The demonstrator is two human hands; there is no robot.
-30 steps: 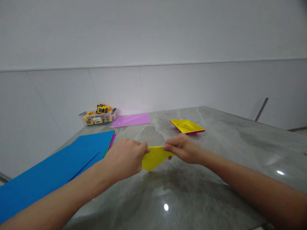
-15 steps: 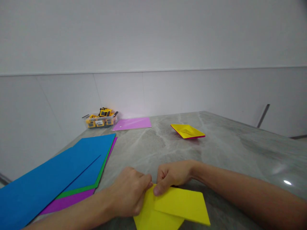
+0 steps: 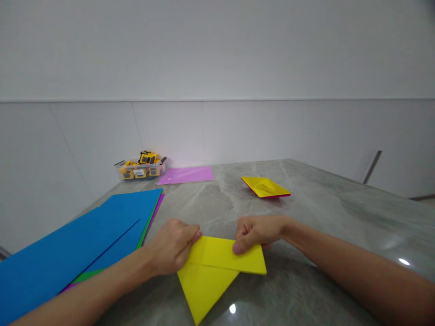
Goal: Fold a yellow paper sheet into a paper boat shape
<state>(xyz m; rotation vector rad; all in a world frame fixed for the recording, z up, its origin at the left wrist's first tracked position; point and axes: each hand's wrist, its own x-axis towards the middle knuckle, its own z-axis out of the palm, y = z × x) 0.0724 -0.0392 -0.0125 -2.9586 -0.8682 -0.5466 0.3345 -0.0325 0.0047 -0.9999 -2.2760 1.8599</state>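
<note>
A folded piece of yellow paper [image 3: 214,267] is held up between my two hands, above the grey tabletop. It has a straight band along the top and a pointed flap hanging down toward me. My left hand [image 3: 175,246] pinches its upper left corner between thumb and curled fingers. Farther right, my right hand [image 3: 254,234] grips the top band, thumb on the near face and fingers folded behind. Beyond my right hand a folded paper boat [image 3: 267,186], yellow inside and red underneath, rests on the table.
Blue sheets [image 3: 84,235] lie at the left over green and purple ones, beside my left forearm. Against the wall stand a clear plastic box [image 3: 141,171] of yellow toy vehicles and a flat pink sheet [image 3: 186,175]. The grey marbled table [image 3: 210,206] ends at the right.
Both hands have lifted the yellow paper up and away from me. My right hand has slid right along the band, apart from my left, and the pointed flap now shows fully.
</note>
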